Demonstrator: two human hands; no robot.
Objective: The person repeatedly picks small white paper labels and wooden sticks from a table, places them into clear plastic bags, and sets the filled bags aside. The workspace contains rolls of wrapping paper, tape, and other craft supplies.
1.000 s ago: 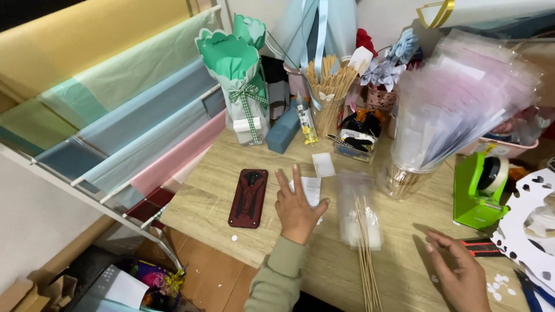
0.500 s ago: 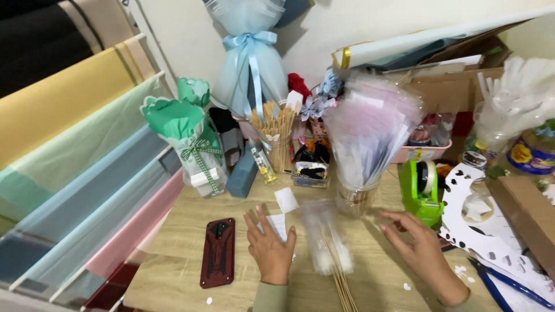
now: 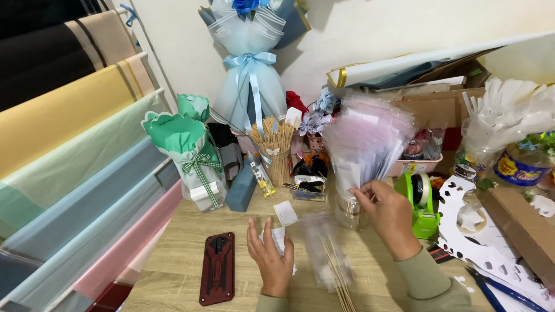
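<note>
My left hand [image 3: 270,258] lies flat on the wooden table [image 3: 173,254], fingers spread, over small white paper pieces [image 3: 284,212]. My right hand [image 3: 388,214] is raised at a cup [image 3: 348,209] stuffed with clear plastic sleeves [image 3: 367,134], its fingertips touching the lower edge of the sleeves. Whether it grips one is unclear. Between the hands lies a clear bag [image 3: 326,251] with thin wooden sticks [image 3: 340,280] on it.
A dark red phone [image 3: 217,275] lies left of my left hand. Behind stand a green wrapped bouquet [image 3: 191,147], a blue bouquet [image 3: 250,63], a cup of wooden sticks [image 3: 276,151] and a green tape dispenser [image 3: 424,205]. Rolls of coloured paper [image 3: 75,150] hang at left.
The view has tilted up toward the wall. My right hand has moved from the table's right side up to the plastic sleeves in the cup. My left hand has stayed flat on the table.
</note>
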